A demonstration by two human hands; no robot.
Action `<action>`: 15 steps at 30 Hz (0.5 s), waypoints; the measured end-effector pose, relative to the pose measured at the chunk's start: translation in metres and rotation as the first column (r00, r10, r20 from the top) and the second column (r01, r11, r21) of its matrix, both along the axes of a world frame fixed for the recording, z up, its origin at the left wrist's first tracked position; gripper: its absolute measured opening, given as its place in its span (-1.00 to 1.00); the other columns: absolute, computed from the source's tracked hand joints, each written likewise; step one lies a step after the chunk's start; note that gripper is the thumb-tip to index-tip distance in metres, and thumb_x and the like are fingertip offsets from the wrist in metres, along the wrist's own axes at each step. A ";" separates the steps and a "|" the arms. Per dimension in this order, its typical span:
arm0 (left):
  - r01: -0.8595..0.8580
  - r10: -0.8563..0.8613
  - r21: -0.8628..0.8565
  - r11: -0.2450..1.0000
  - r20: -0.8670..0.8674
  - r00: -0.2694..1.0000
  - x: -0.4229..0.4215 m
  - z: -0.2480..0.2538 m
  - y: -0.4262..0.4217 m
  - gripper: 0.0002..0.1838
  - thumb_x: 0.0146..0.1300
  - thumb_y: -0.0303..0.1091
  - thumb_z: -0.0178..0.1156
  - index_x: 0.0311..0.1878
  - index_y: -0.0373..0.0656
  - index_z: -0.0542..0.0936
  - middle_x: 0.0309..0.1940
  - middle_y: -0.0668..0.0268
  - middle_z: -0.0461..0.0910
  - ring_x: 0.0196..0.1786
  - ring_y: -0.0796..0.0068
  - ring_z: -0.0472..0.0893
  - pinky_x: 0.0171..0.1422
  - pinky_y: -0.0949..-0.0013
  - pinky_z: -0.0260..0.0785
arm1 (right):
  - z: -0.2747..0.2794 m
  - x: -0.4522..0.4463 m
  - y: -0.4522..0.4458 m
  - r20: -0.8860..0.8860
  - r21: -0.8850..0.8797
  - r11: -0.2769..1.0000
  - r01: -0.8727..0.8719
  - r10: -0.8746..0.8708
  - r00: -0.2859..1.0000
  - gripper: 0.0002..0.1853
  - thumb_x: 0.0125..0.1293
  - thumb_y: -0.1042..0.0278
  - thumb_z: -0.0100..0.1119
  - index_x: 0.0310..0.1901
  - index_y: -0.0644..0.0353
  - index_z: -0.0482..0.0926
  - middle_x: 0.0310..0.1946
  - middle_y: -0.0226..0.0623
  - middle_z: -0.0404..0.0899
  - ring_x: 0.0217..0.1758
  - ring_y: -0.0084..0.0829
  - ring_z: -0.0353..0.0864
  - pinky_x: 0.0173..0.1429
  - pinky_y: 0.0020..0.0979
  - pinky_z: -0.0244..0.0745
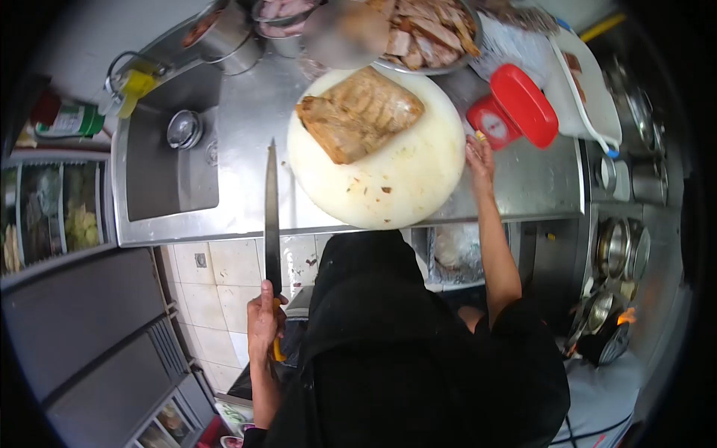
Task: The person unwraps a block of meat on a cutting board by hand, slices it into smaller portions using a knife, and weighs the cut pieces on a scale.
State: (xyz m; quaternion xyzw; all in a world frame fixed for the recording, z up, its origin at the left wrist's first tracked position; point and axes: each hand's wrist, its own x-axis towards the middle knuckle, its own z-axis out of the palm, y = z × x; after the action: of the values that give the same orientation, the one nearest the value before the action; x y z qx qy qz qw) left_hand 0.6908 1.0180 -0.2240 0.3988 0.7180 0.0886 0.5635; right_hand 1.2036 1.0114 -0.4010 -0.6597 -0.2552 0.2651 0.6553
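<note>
A slab of browned meat (362, 112) lies on the upper left of a round white cutting board (418, 179), with small scraps below it. My left hand (264, 319) is wrapped round the yellow handle of a long knife (272, 216), whose blade points away from me, left of the board. Beside the board's right edge is my right hand (480, 153), near the red scale (493, 123). A small yellowish bit shows at its fingertips; the fingers are too small to tell whether they grip it.
A metal sink (168, 179) holding small bowls is at the left. Behind the board stand a tray of cut meat (426, 37) and metal containers (237, 52). A white tub (590, 97) sits at the right. A person in grey (605, 396) is at the lower right.
</note>
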 end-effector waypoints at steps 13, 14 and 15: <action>-0.163 0.167 -0.057 0.985 0.072 0.983 0.000 -0.009 -0.011 -0.18 0.44 0.41 -0.15 -0.39 -0.32 0.52 -0.86 0.40 0.23 -0.85 0.58 0.22 -0.75 0.43 0.03 | 0.029 -0.119 0.046 -0.014 -0.045 0.982 0.183 -0.184 0.983 -0.25 0.21 0.47 0.33 0.42 0.25 0.24 0.31 -0.09 0.43 0.39 -0.15 0.38 0.47 -0.17 0.21; -0.145 0.149 -0.057 0.988 0.082 0.985 0.002 -0.007 -0.009 -0.20 0.45 0.39 -0.14 -0.37 -0.32 0.53 -0.85 0.42 0.23 -0.85 0.59 0.21 -0.75 0.43 0.03 | 0.031 -0.122 0.052 0.394 -0.081 0.960 0.268 -0.216 0.893 -0.26 0.18 0.45 0.36 0.40 0.25 0.27 0.30 -0.08 0.45 0.38 -0.12 0.39 0.47 -0.16 0.21; -0.121 0.124 -0.042 0.992 0.087 0.988 0.002 -0.005 -0.008 -0.21 0.46 0.38 -0.14 -0.37 -0.32 0.53 -0.84 0.42 0.25 -0.84 0.59 0.22 -0.74 0.43 0.05 | 0.046 -0.129 0.061 0.736 -0.080 0.930 0.359 -0.188 0.650 -0.26 0.16 0.43 0.38 0.39 0.26 0.31 0.29 -0.06 0.46 0.37 -0.10 0.40 0.47 -0.16 0.20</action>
State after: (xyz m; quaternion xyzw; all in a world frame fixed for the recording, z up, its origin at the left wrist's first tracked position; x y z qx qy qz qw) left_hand 0.6930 1.0102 -0.2289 0.3391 0.7169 0.1277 0.5957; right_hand 1.0747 1.0724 -0.3547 -0.8088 -0.3563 -0.0897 0.4591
